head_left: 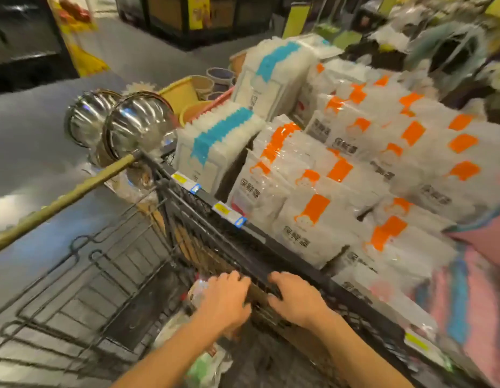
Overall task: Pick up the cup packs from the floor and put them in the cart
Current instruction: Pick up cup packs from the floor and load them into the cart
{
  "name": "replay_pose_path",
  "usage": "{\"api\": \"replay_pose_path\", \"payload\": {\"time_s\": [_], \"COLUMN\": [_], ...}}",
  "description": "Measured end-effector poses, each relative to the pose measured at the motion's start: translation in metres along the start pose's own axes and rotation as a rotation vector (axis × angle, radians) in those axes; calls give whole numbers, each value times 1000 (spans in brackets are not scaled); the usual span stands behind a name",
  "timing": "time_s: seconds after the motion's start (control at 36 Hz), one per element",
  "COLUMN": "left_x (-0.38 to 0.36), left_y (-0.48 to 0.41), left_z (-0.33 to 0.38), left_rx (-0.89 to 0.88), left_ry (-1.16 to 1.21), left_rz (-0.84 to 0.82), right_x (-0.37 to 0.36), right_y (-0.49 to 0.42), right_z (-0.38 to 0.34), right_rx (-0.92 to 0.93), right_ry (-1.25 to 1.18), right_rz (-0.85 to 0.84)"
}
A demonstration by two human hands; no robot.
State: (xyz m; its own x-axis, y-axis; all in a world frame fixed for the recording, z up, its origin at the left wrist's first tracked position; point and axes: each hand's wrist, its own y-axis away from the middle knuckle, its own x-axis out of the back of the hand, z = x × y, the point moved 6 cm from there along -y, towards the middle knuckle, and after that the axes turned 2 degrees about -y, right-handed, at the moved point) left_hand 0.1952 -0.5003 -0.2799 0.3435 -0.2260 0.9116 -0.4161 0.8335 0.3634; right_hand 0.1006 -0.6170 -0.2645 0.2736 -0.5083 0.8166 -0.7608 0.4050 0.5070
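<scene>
Cup pack [257, 296]: brown, against shelf [271, 254] front; left hand [223, 299] and right hand [296, 301] grip it, fingers curled. Left of shelf: wire cart [83, 273], pole [61, 197], steel bowls [136, 124]. On shelf: orange-labelled bags [313, 219].

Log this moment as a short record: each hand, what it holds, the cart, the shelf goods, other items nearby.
left hand: fingers curled on a brown pack
right hand: fingers curled on the same pack, opposite side
cart: wire, lower left, beside the shelf
shelf: black rim with price tags
shelf goods: orange-labelled white packs; blue-labelled packs
nearby: steel bowls, paper cups, wooden pole
clarity: blurred; pack contents unclear
</scene>
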Motion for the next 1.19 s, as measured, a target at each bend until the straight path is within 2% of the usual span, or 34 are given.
{"api": "replay_pose_path", "payload": {"time_s": [0.11, 0.31, 0.61, 0.78, 0.89, 1.08, 1.19], "left_x": [48, 100, 98, 63, 26, -55, -100], "left_y": [21, 72, 167, 239, 301, 430, 505], "left_z": [65, 206, 452, 546, 584, 621, 631], "left_rx": [-109, -353, -872, -1195, -1391, -1682, -1776], "left_ry": [-114, -104, -250, -325, -382, -490, -530], "left_rz": [47, 134, 141, 87, -14, -118, -182], "right_x": [35, 62, 33, -20, -77, -185, -244], "right_y": [81, 240, 488, 613, 686, 798, 851], "right_z": [37, 105, 193, 204, 190, 126, 85], "right_rx": [-42, -191, -664, -981, -1184, -1487, -1638], "right_ry": [-25, -88, -178, -316, -373, -543, -619], "right_rz": [144, 385, 562, 652, 679, 734, 713]}}
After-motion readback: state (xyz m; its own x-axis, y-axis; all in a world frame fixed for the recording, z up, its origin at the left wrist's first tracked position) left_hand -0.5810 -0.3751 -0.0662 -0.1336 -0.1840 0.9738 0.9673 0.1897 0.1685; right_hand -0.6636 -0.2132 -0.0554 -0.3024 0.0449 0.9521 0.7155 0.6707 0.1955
